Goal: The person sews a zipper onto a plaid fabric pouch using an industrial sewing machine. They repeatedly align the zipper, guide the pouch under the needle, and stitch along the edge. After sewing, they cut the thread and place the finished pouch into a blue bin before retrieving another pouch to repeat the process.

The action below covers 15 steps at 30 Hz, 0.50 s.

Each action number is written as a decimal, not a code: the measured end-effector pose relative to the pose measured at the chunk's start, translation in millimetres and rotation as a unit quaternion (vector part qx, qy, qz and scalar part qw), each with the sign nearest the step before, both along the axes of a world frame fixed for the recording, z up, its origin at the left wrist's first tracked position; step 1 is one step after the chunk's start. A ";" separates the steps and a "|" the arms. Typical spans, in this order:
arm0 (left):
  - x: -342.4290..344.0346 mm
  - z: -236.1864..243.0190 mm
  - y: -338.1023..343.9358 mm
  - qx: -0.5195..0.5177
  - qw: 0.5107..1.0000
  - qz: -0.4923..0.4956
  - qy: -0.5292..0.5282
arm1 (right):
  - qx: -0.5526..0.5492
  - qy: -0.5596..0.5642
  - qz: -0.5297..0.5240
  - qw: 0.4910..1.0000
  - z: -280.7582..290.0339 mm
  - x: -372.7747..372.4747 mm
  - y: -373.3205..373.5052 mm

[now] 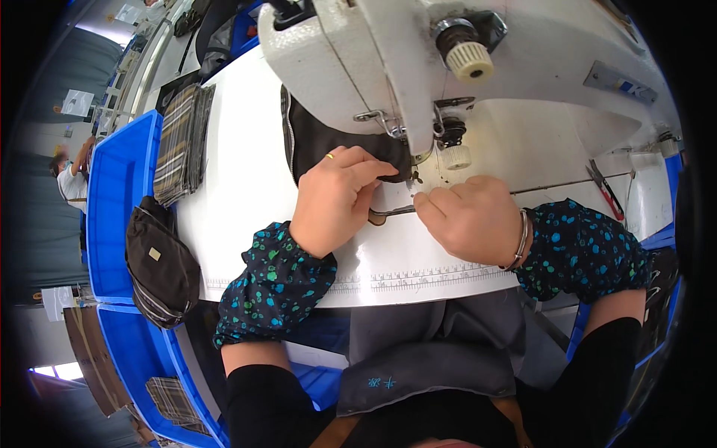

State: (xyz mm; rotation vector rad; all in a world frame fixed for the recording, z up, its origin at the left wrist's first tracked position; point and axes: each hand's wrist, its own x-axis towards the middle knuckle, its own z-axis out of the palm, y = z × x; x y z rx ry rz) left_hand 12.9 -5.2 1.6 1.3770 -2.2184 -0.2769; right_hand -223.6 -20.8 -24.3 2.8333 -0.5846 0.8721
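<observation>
My left hand (pixel 337 196) rests on a black fabric piece with a zipper (pixel 314 140), fingers curled and pressing it toward the needle area of the white sewing machine (pixel 373 60). Facing it across the needle plate, my right hand (pixel 467 216) pinches metal tweezers (pixel 390 212) whose tips point left toward a small brown piece under my left fingers. Both hands lie on the white sewing table (pixel 246 194). Dark sleeve covers with teal dots cover both forearms.
A stack of plaid fabric pieces (pixel 181 142) lies at the table's left edge. A finished black pouch (pixel 159 265) hangs over a blue bin (pixel 119 194). Red-handled snips (pixel 606 190) lie at the right. Another person (pixel 73 175) sits far left.
</observation>
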 end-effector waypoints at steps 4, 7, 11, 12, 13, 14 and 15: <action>-4.3 1.3 3.5 -0.006 1.000 0.008 -0.015 | -0.010 0.001 -0.004 1.000 -2.8 -0.5 1.1; -7.3 0.7 5.8 -0.033 0.999 0.000 -0.039 | -0.014 -0.001 -0.023 1.000 -2.6 -0.4 -0.3; -11.1 -2.1 12.5 -0.105 0.988 -0.031 -0.108 | 0.003 0.005 -0.037 0.999 -2.8 2.1 -6.9; -12.4 -3.2 13.8 -0.128 0.983 -0.042 -0.127 | 0.024 0.017 -0.031 0.999 -3.5 1.5 -8.8; -14.7 -3.5 14.9 -0.147 0.978 -0.050 -0.141 | 0.046 0.028 -0.026 0.998 -3.9 1.0 -9.5; -17.3 -3.3 15.9 -0.165 0.972 -0.058 -0.155 | 0.047 0.035 -0.027 0.998 -3.6 0.9 -9.2; -18.8 -2.7 16.7 -0.183 0.966 -0.066 -0.169 | 0.048 0.041 -0.028 0.998 -3.6 0.7 -8.9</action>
